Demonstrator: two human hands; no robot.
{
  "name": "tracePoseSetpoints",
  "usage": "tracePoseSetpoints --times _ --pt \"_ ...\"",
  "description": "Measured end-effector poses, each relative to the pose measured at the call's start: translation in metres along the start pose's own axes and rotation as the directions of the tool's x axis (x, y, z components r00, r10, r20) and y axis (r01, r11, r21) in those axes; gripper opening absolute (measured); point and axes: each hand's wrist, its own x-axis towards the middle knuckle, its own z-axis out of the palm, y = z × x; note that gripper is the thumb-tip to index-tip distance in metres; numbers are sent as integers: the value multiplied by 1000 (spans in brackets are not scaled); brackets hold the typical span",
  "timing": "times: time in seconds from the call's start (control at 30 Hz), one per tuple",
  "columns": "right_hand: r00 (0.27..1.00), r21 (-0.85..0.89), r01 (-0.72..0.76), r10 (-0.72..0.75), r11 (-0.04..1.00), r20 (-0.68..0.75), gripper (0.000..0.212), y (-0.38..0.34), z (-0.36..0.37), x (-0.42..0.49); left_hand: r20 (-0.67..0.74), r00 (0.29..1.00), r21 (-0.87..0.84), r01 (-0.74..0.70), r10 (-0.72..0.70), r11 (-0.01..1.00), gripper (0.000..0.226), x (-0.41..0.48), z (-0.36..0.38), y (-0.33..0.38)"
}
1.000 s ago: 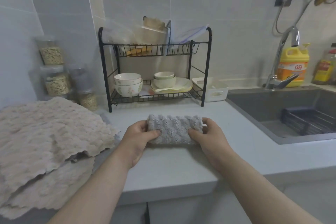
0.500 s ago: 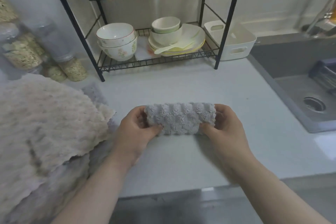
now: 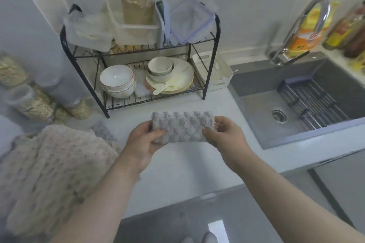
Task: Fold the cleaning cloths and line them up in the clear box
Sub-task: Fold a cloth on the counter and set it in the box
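A folded grey cloth (image 3: 182, 126) is being held by both ends over the white table (image 3: 187, 165), in front of a black wire dish rack (image 3: 210, 69); whether its underside is touching the table cannot be told. The cloth's left end is being gripped by the left hand (image 3: 142, 142), with the thumb laid across the near face and the fingers (image 3: 145, 126) curled behind it. The right end is being pinched the same way by the right hand (image 3: 227, 136), so both sets of fingers are being kept clamped on the cloth. A loose pile of beige cloths (image 3: 53, 167) is lying spread at the left of the table, well apart from the folded one, with a grey cloth corner (image 3: 102, 131) showing from beneath it. Stacked bowls (image 3: 118, 81) and plates (image 3: 173, 79) are being carried on the rack's lower shelf. A white basket (image 3: 222, 77) is standing just beside the rack, next to the grey sink (image 3: 256, 108).
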Motion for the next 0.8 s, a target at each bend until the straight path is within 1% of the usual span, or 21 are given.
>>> tracePoseSetpoints --times 0.07,0.17,0.27,0.33,0.4,0.43,0.47,0.53,0.57,0.6,0.67,0.7,0.8 --pt "998 47 66 -65 997 -21 24 -32 -10 -15 87 995 -9 -53 53 999 22 -8 16 26" --pt "981 70 181 -176 981 -81 25 -71 -31 -41 211 968 -20 -133 134 991 28 -17 50 58" --pt "951 78 284 -271 956 -148 24 -104 -59 -70 328 929 -84 -151 171 985 28 -19 92 78" --pt "924 76 346 -325 935 -202 24 -121 -82 -87 402 901 -133 -121 165 984 27 -19 128 84" --pt "892 77 396 -363 915 -270 23 -134 -108 -102 477 866 -209 -50 146 977 33 -23 168 86" --pt "868 82 425 -381 901 -318 23 -141 -125 -111 528 838 -240 -9 138 971 35 -27 194 86" --pt "845 89 451 -393 888 -363 23 -145 -139 -117 579 805 -263 29 134 964 42 -31 216 85" --pt "796 99 491 -400 865 -454 26 -153 -168 -130 681 725 -260 113 100 959 68 -42 260 81" --pt "768 100 509 -399 855 -501 28 -157 -185 -139 721 688 -237 137 80 962 71 -47 284 77" --pt "739 100 525 -395 845 -545 29 -159 -205 -146 746 663 -201 128 67 971 64 -51 307 72" --pt "682 94 555 -387 826 -620 28 -162 -247 -163 779 625 -132 71 59 989 41 -60 356 63" --pt "653 85 568 -386 818 -651 28 -163 -269 -172 795 604 -113 49 60 992 35 -64 380 56" --pt "577 52 601 -387 798 -719 33 -165 -334 -196 840 539 -70 6 56 997 34 -81 454 35"
